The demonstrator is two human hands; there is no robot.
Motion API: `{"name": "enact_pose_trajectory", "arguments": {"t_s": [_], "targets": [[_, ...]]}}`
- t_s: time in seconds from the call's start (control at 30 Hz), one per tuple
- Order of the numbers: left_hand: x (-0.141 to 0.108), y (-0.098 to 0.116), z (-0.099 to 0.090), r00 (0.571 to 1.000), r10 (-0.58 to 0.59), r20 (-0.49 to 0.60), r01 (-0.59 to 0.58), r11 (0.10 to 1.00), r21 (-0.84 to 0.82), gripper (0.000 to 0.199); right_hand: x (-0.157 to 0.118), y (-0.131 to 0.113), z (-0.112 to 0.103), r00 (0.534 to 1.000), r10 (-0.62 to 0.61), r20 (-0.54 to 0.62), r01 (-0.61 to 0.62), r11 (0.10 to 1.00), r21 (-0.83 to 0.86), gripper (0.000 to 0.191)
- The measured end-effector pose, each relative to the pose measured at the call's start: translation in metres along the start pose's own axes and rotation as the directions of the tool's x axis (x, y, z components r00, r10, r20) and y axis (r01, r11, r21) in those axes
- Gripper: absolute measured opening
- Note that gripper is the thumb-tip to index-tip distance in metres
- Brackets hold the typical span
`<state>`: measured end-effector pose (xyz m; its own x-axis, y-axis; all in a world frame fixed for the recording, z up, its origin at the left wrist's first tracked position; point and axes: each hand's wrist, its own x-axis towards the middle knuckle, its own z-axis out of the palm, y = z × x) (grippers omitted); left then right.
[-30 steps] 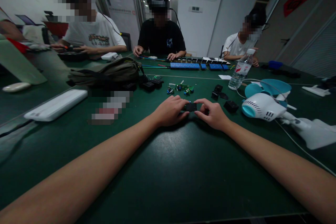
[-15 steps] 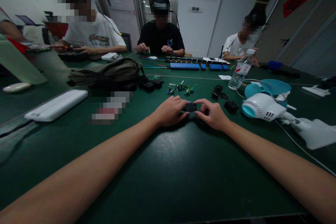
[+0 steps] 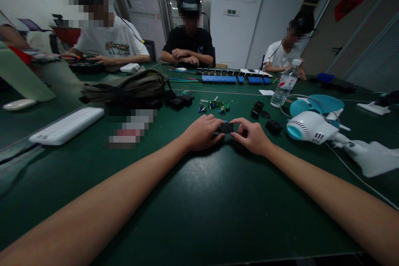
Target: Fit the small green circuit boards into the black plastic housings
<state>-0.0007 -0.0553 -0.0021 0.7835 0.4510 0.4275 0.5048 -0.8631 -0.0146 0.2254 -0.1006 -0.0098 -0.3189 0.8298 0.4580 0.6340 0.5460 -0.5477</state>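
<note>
Between my two hands is a small black plastic case (image 3: 227, 128), held just above or on the green table (image 3: 212, 199); I cannot tell which. My left hand (image 3: 204, 132) pinches its left side between thumb and fingers. The thumb and forefinger of my right hand (image 3: 254, 136) close on its right side. A bit of blue shows at the case's far edge. Beyond my hands lie several small green circuit boards (image 3: 222, 106) with blue parts. Past my right hand are black plastic pieces (image 3: 257, 109) and a black box-like piece (image 3: 274, 126).
To the right stand a water bottle (image 3: 284, 85) and a white-and-blue fan (image 3: 311, 126) with its cable. At the left are a white power bank-like block (image 3: 70, 124) and a dark bag (image 3: 127, 87). Blue module strips (image 3: 220, 79) lie farther back. Three people sit across the table.
My hands and the black case stay nearly still. Across the table, the person in black has lowered and folded their arms on the table. The view has shifted very slightly.
</note>
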Motion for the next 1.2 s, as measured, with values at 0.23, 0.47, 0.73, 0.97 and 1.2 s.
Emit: {"name": "enact_pose_trajectory", "arguments": {"t_s": [0.23,0.47,0.73,0.97,1.2], "targets": [[0.0004,0.0004,-0.0005,1.000,-0.005,0.014,0.005,1.000,0.003,0.031,0.0005,-0.0006,-0.0011,1.000,0.000,0.015,0.000,1.000,0.001,0.031],[0.0007,-0.0002,-0.0002,1.000,-0.001,0.010,0.001,1.000,0.007,0.031,0.0003,-0.0014,-0.0004,1.000,0.001,0.003,-0.001,1.000,0.006,0.031],[0.0004,0.0005,-0.0020,1.000,0.006,0.013,-0.006,1.000,0.005,0.031,0.0004,-0.0018,-0.0010,1.000,-0.013,0.013,0.013,1.000,0.000,0.030],[0.0007,0.0005,-0.0028,1.000,0.014,0.017,-0.014,1.000,0.000,0.033,0.0007,-0.0013,-0.0012,1.000,-0.009,0.017,0.009,1.000,-0.004,0.030],[0.0012,0.0012,-0.0024,1.000,-0.009,-0.001,0.009,0.998,0.055,0.032,0.0005,-0.0015,-0.0001,1.000,0.010,-0.016,-0.010,1.000,-0.005,0.029]]}}
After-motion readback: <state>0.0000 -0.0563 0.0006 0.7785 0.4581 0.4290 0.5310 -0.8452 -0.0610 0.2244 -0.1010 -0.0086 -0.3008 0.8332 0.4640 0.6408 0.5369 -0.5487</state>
